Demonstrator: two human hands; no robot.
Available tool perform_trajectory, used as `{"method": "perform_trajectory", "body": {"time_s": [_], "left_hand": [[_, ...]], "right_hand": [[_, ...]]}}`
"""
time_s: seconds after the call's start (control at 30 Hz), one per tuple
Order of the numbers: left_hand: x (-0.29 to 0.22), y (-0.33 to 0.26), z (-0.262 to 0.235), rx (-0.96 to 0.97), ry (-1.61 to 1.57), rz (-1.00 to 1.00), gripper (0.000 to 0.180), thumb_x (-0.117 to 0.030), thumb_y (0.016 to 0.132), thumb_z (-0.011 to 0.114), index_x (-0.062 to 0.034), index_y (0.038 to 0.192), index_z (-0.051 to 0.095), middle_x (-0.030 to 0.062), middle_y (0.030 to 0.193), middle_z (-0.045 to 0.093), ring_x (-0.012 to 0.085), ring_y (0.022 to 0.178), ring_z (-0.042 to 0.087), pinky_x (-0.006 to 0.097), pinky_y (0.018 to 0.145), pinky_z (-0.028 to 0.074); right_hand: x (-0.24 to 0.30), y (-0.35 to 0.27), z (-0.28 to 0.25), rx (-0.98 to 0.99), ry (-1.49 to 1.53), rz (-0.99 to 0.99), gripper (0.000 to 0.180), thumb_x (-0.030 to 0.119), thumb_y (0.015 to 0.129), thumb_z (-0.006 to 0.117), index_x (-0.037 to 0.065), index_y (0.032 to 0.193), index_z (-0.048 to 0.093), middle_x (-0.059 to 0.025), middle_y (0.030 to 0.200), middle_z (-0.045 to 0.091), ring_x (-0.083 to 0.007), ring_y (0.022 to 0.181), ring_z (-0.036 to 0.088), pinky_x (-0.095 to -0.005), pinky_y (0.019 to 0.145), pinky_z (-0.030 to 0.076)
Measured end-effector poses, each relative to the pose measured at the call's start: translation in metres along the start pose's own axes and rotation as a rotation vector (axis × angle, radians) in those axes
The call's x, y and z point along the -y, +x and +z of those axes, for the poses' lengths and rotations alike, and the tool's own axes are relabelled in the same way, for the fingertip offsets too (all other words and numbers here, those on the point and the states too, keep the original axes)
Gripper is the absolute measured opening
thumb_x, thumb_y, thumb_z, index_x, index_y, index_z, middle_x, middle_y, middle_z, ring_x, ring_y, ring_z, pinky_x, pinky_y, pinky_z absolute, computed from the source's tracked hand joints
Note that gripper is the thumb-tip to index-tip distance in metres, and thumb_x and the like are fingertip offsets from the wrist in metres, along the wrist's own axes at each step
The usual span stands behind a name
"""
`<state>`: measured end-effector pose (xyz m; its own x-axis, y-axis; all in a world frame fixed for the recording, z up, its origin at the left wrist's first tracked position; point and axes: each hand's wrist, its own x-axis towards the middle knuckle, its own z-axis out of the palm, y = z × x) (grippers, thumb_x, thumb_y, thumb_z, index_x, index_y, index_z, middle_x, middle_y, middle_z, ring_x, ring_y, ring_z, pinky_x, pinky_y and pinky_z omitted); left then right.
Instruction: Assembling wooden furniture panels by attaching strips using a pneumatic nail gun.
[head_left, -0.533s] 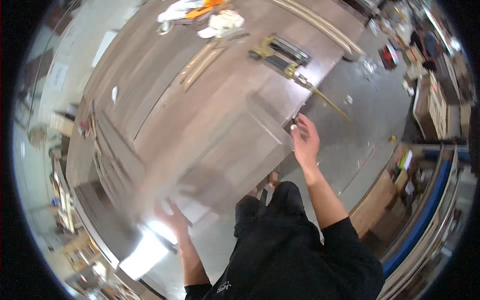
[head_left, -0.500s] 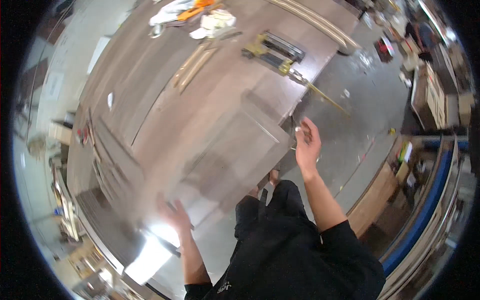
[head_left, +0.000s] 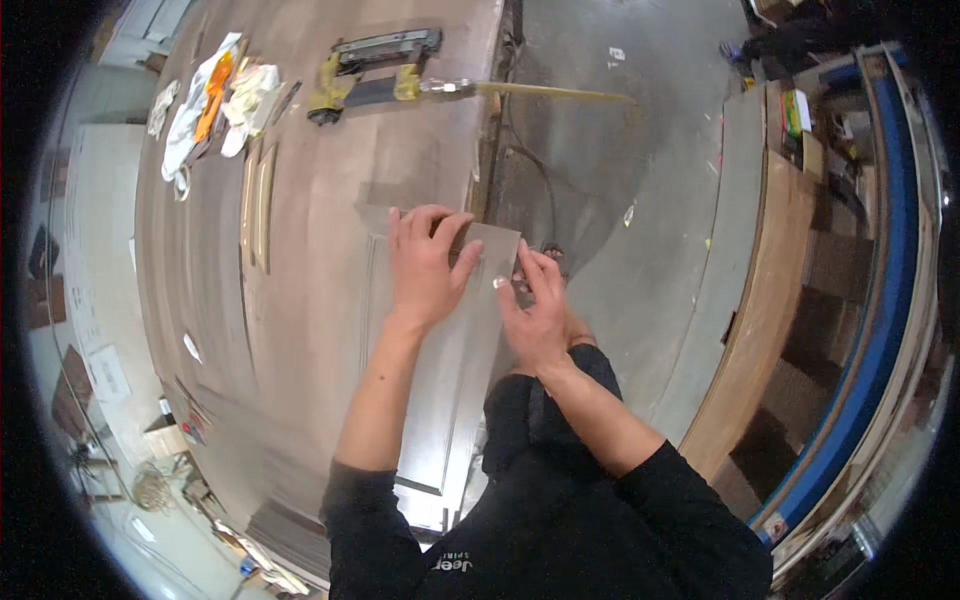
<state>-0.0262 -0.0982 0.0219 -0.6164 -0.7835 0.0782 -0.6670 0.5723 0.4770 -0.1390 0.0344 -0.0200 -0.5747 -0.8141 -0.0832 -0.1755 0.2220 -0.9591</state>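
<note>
A grey-brown cabinet door [head_left: 440, 385] with a recessed panel lies along the table's right edge, its near end shining in the light. My left hand [head_left: 428, 262] rests on the door's far end, fingers spread and bent over the far edge, thumb held apart. At the far right corner my right hand [head_left: 535, 310] grips the door's edge, thumb above and fingers along the side. Something small and white shows at the right thumb's tip; I cannot make it out. Beyond the hands, a nail gun [head_left: 375, 88] wrapped in yellow lies on its side.
From the nail gun a yellow air hose [head_left: 560, 92] runs off the brown table [head_left: 310, 330]. Left of it lie white gloves [head_left: 250, 100], an orange tool [head_left: 212, 98] and two light wood strips [head_left: 257, 205]. A rack with a blue rail [head_left: 868, 290] stands right, across the grey floor.
My hands were apart, without hold of the door; now both are at its far end, the right one gripping the corner. The view has turned, and the door now lies lengthwise before me.
</note>
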Motion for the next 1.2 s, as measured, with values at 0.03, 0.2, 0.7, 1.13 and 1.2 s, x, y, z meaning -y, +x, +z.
{"method": "perform_trajectory", "body": {"time_s": [0.03,0.2,0.7,1.13,1.2], "left_hand": [[0.000,0.002,0.002,-0.002,0.007,-0.004,0.035,-0.024,0.090,0.073,-0.0123,0.122,0.066,0.0110,0.120,0.058,0.0341,0.122,0.052,0.063,0.120,0.022],[0.003,0.006,-0.002,0.056,0.050,-0.019,0.031,-0.023,0.091,0.072,-0.0112,0.119,0.066,0.0123,0.118,0.057,0.0352,0.119,0.053,0.065,0.119,0.019],[-0.001,0.018,-0.007,0.102,-0.001,-0.023,0.032,-0.022,0.088,0.074,-0.0098,0.116,0.063,0.0139,0.116,0.056,0.0370,0.118,0.051,0.065,0.120,0.018],[0.009,0.000,0.003,0.015,0.003,0.011,0.031,-0.025,0.087,0.073,-0.0120,0.114,0.065,0.0111,0.110,0.057,0.0356,0.116,0.052,0.063,0.120,0.018],[0.012,0.001,0.010,-0.011,-0.009,0.030,0.031,-0.025,0.087,0.072,-0.0127,0.114,0.065,0.0108,0.110,0.056,0.0352,0.116,0.051,0.062,0.120,0.018]], "right_hand": [[-0.002,0.001,-0.001,-0.004,-0.039,-0.049,0.057,0.010,0.089,0.073,-0.001,0.142,0.054,-0.0156,0.127,0.056,-0.0285,0.110,0.060,-0.0364,0.095,0.051],[-0.004,0.004,0.001,0.000,-0.014,-0.109,0.057,0.010,0.088,0.074,-0.002,0.140,0.056,-0.0171,0.124,0.057,-0.0330,0.112,0.060,-0.0405,0.097,0.050],[-0.013,0.013,-0.002,0.025,-0.008,-0.100,0.060,0.018,0.087,0.077,0.005,0.143,0.057,-0.0179,0.124,0.060,-0.0324,0.108,0.064,-0.0399,0.094,0.053],[-0.015,0.000,-0.004,0.105,0.129,-0.091,0.067,0.015,0.092,0.074,0.009,0.153,0.047,-0.0139,0.126,0.058,-0.0231,0.097,0.062,-0.0354,0.089,0.052],[-0.024,0.004,-0.002,0.119,0.061,-0.060,0.067,0.013,0.092,0.073,0.009,0.153,0.046,-0.0149,0.129,0.056,-0.0232,0.096,0.062,-0.0357,0.090,0.052]]}}
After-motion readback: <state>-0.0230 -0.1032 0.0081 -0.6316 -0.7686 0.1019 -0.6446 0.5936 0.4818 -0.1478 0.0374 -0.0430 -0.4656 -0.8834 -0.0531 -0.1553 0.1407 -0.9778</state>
